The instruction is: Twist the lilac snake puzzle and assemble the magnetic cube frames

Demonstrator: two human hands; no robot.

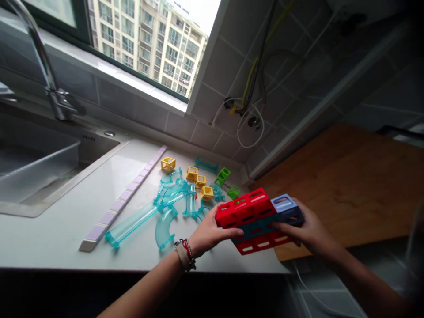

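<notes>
Both my hands hold a stack of plastic building blocks (pixel 256 218) above the white counter's (pixel 66 212) front right corner. The stack has red blocks on top and at the bottom, a dark teal layer between, and a blue block at its right end. My left hand (pixel 210 232), with bracelets on the wrist, grips the stack's left end. My right hand (pixel 309 232) wraps the right end by the blue block. Behind the stack lie clear teal track pieces (pixel 165 205), small yellow cube frames (pixel 198 179) and green pieces (pixel 223 176).
A steel sink (pixel 39 168) with a tall faucet (pixel 49 84) sits at the left. A long pale purple strip (pixel 122 198) lies diagonally on the counter. A wooden surface (pixel 347 185) lies to the right. Cables (pixel 248 110) hang on the tiled wall below the window.
</notes>
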